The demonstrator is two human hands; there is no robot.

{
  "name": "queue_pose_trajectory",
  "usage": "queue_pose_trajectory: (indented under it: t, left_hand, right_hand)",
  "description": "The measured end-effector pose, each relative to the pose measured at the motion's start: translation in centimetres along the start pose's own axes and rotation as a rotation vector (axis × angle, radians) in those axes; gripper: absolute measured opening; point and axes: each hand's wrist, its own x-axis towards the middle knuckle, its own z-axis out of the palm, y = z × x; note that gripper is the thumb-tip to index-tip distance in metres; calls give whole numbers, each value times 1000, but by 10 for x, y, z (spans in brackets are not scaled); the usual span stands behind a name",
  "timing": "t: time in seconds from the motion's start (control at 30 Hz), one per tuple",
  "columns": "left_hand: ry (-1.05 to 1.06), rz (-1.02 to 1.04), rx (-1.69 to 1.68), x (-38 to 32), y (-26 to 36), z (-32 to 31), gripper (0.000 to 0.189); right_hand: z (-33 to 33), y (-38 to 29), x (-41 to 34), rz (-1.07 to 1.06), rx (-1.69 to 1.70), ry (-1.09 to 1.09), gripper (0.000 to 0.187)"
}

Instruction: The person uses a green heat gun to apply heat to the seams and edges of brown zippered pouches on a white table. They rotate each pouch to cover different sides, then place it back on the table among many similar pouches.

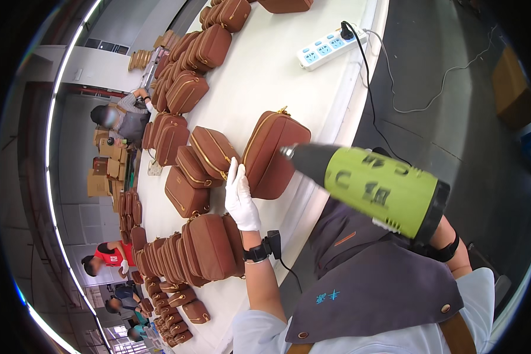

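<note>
My left hand (pixel 242 199), in a white glove, touches the zipped edge of a brown bag (pixel 279 155) with its fingers straight and close together. Whether they grip it is hard to see. The bag stands on the white table, its gold zipper towards the other bags. My right hand is hidden behind a green and black heat gun (pixel 380 190), which it holds up by the handle. The gun's metal nozzle (pixel 287 151) points at the bag's broad face and overlaps it in the view. Another brown bag (pixel 213 150) with a gold zipper lies just beyond my left fingertips.
A row of brown bags (pixel 212 248) stands beside my left forearm, with more stacked along the table (pixel 256 71). A white power strip (pixel 329 48) feeds a black cord (pixel 371 97) over the table edge. Several people, including one in red (pixel 115 254), work across the table.
</note>
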Motion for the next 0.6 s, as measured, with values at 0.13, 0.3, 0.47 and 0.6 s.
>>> queue_pose_trajectory:
  t: [0.13,0.3,0.47,0.6]
  left_hand:
    - [33,-48,13,5,5,-2,37]
    - [41,-51,21,7,4,-1,36]
    - [19,-43,95,9,8,-1,38]
    - [18,-55,114,9,10,-1,38]
  right_hand:
    - [-25,1,2,-93,-350,-29,45]
    - [-31,5,-4,-24,-143,37,46]
    - [-28,13,-2,64,282,82,43]
    - [-31,2,3,-20,-89,-59,42]
